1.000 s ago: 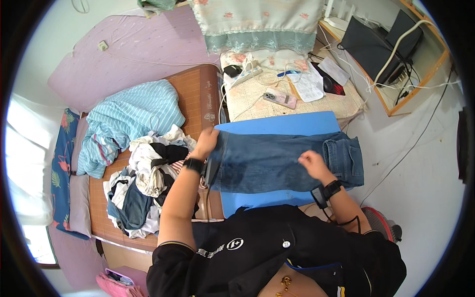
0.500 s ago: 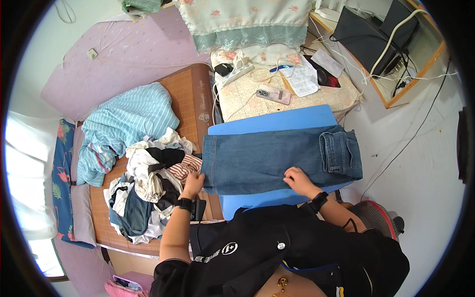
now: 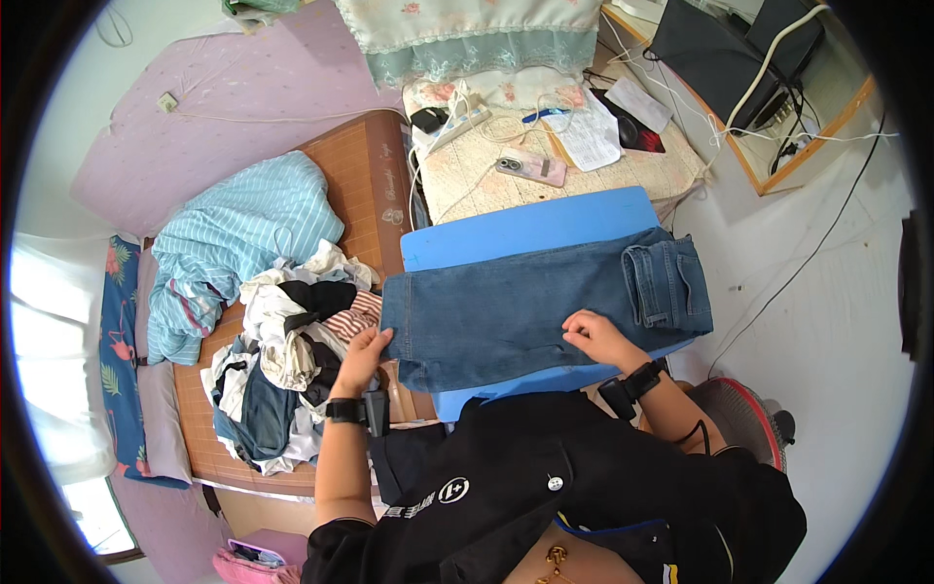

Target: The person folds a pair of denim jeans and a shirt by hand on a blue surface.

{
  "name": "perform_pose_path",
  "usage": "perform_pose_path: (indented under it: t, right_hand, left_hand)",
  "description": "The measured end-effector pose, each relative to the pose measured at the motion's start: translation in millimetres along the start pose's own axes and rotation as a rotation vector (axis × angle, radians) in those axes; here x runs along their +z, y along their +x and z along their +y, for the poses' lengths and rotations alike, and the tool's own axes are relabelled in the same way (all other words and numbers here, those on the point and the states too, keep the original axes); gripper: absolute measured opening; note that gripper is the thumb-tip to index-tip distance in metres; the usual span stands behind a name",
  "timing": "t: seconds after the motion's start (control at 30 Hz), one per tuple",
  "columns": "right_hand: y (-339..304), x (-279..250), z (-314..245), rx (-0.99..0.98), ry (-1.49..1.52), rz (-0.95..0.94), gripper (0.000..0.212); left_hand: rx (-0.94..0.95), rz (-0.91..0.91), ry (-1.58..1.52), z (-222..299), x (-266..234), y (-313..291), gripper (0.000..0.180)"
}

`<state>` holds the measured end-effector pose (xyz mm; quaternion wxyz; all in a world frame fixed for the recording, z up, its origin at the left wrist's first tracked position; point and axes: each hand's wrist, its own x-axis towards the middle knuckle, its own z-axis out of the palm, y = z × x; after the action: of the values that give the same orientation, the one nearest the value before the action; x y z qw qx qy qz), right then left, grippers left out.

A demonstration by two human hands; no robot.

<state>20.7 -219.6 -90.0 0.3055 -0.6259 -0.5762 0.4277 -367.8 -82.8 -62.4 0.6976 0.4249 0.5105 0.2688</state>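
A folded pair of blue jeans (image 3: pixel 496 302) lies lengthwise across a blue board (image 3: pixel 535 216), waistband and pockets to the right, leg hems to the left. At the hem edge, my left hand (image 3: pixel 364 358) has its thumb and fingers closed on the denim. My right hand (image 3: pixel 597 339) rests over the near side of the leg, fingertips pinched together against the cloth. Small creases run along the near edge between my hands. Each wrist wears a black band with a small device.
Left of the jeans, a heap of mixed clothes (image 3: pixel 282 360) lies on a brown mat (image 3: pixel 370 161), with a striped blue quilt (image 3: pixel 243 214) behind it. Beyond the board, a table holds a phone (image 3: pixel 530 166), papers (image 3: pixel 584 136) and a power strip (image 3: pixel 457 128). A fan (image 3: pixel 741 419) stands at right.
The jeans have slid toward me on the board, baring a wider blue strip on the far side. The left hem has shifted slightly left along with my left hand.
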Motion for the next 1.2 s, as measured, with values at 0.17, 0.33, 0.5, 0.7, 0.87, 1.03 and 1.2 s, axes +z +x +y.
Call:
perform_pose_path:
  t: [0.17, 0.33, 0.5, 0.7, 0.87, 1.03, 1.2]
  right_hand:
    - [-9.4, -2.0, 3.7, 0.024, -0.116, -0.124, 0.024]
    - [-23.7, 22.0, 31.4, -0.075, -0.58, -0.095, 0.024]
    - [-13.7, 6.8, 26.0, -0.032, -0.362, -0.166, 0.012]
    - [-3.2, -12.9, 16.4, 0.006, -0.206, -0.303, 0.01]
    - [21.2, -14.9, 20.0, 0.148, -0.233, -0.532, 0.013]
    - [92.4, -30.3, -18.8, -0.179, -0.363, 0.152, 0.015]
    - [154.0, -37.7, 4.8, -0.068, -0.576, 0.152, 0.013]
  left_hand:
    - [-0.104, 0.003, 0.219, -38.0, -29.3, -7.9, 0.022]
    - [-0.294, 0.021, 0.426, -78.6, -18.9, 3.5, 0.024]
    - [-0.076, 0.084, 0.627, -66.8, -21.8, 28.8, 0.028]
    - [-0.187, 0.027, 0.82, -80.7, -39.4, 30.1, 0.028]
    - [-0.092, 0.128, 0.391, -49.2, -42.1, 69.7, 0.046]
    - [-0.233, 0.208, 0.118, -13.8, -12.3, 99.4, 0.059]
    - [-0.219, 0.155, 0.146, -0.9, 3.0, 96.8, 0.042]
